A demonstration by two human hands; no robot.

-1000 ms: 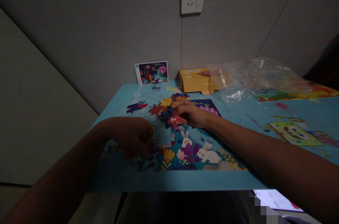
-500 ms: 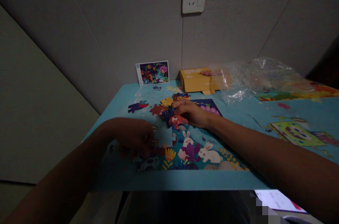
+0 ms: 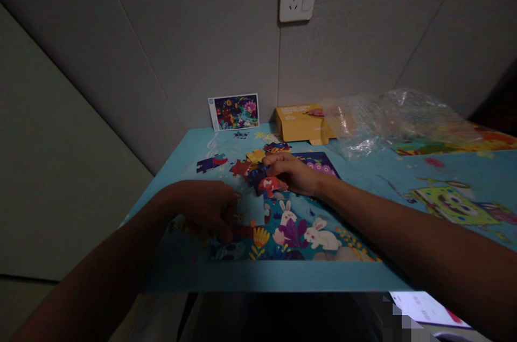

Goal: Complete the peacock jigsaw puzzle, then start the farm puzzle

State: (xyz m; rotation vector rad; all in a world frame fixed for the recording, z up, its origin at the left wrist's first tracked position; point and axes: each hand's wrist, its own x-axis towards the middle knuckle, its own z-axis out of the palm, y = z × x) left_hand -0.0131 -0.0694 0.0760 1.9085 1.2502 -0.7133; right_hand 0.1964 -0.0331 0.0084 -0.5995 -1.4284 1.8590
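I make out "LEVEL" on the yellow cardboard box; its other print blurs. Marks on the picture card are too small to read.

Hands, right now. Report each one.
Left hand: fingers curled low by the assembled jigsaw section; too dark to tell what, if anything, it holds.
Right hand: closed, grip on a dark blue jigsaw piece.

Both forearms are bare and slender, tapering through uncovered wrists to bare fingers.

Hands at jigsaw pieces; yellow box behind.
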